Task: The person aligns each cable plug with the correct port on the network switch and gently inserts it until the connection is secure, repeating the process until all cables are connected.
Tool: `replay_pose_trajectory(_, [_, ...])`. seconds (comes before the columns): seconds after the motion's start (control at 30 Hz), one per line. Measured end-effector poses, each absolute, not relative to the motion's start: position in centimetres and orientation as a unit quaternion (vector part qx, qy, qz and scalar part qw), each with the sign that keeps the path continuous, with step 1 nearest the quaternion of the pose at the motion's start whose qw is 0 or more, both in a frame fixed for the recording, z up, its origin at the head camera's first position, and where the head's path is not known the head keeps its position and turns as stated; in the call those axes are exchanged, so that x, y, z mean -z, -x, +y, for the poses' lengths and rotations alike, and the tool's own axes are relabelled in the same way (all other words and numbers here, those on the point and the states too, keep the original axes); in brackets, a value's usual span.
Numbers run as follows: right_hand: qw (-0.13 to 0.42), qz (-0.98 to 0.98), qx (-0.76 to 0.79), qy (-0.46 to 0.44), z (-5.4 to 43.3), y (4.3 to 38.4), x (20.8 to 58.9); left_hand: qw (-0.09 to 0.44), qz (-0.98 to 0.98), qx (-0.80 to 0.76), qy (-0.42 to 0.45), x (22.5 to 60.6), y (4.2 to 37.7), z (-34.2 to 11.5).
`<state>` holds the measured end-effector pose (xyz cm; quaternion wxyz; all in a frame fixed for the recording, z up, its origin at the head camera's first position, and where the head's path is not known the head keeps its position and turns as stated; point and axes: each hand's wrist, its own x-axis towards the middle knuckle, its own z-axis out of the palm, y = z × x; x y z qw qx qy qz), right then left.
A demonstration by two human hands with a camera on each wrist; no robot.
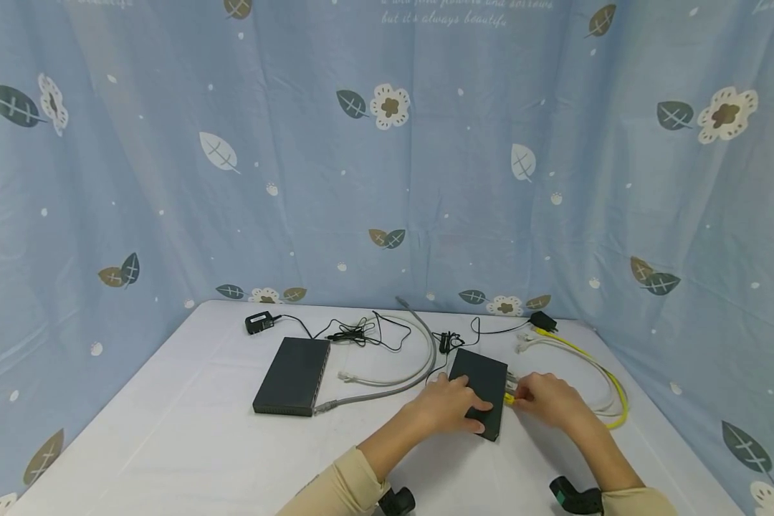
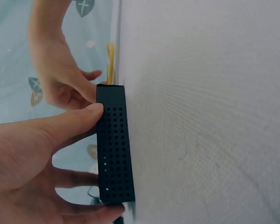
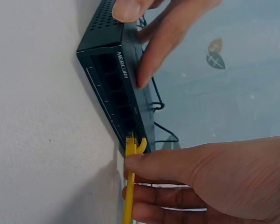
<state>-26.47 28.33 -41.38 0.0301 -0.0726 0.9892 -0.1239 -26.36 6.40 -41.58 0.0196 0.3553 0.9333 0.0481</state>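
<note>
A small black network switch (image 1: pixel 485 374) marked MERCURY lies on the white table, its row of ports facing right. Across its top and near edge, my left hand (image 1: pixel 448 407) holds it, thumb on the perforated side (image 2: pixel 115 154) in the left wrist view. My right hand (image 1: pixel 550 400) pinches the yellow plug (image 3: pixel 131 148) of a yellow network cable (image 1: pixel 621 401). That plug is at the end port of the row; whether it is fully seated I cannot tell. The other ports visible in the right wrist view hold no plugs.
A larger black switch (image 1: pixel 292 376) lies to the left, a grey cable (image 1: pixel 377 394) at its front right corner. Black adapters (image 1: pixel 259 322) with bundled cords (image 1: pixel 355 334) lie along the back. White cable (image 1: pixel 593 362) coils at right. A blue curtain (image 1: pixel 387 179) hangs behind.
</note>
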Motion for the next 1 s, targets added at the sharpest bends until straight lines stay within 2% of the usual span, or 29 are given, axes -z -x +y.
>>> replay_pose_trajectory(0.6, [0.052, 0.987, 0.141, 0.053, 28.5, 26.7, 41.3, 0.022, 0.916, -0.109, -0.386, 41.9, 28.6, 4.7])
replay_pose_trajectory(1.0, [0.045, 0.988, 0.137, 0.056, 28.5, 26.7, 41.2, -0.003, 0.902, -0.12, -0.416, 41.7, 29.0, 3.8])
